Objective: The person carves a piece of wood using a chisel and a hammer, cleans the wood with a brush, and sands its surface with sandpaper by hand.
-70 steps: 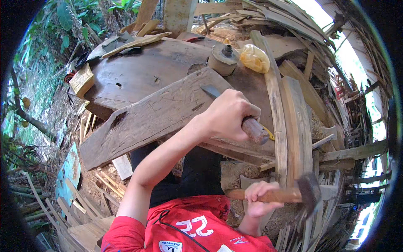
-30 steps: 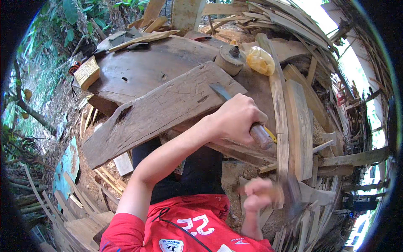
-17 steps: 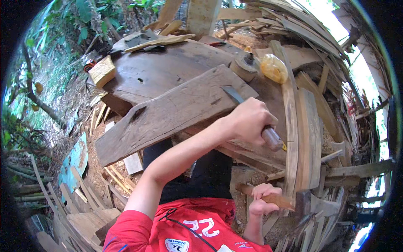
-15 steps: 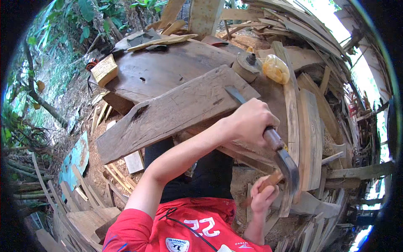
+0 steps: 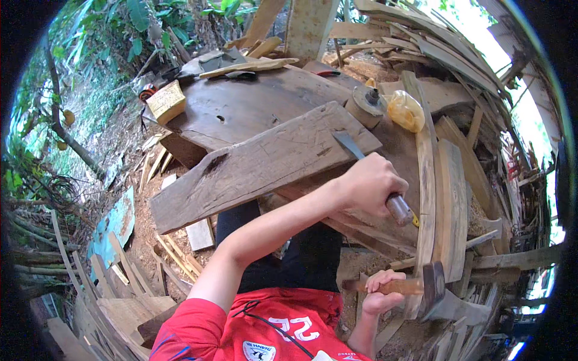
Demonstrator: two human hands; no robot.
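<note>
My left hand is closed around a chisel. The flat metal blade rests on the right end of a thick weathered board, and the handle butt sticks out behind the fist toward the lower right. Lower down, my right hand grips a hammer by its wooden handle. The dark hammer head stands apart from the chisel's butt, nearer to my body. The board lies slantwise across a larger slab, close in front of my legs.
Under the board is a broad dark wooden slab. On it stand a round wooden block with a dark spindle, a yellowish plastic bag and a pale wood block. Long planks lean at the right; offcuts pile at the lower left.
The hammer head has swung down and back, away from the chisel handle's butt. My left hand still holds the chisel on the board. The whole view has shifted slightly.
</note>
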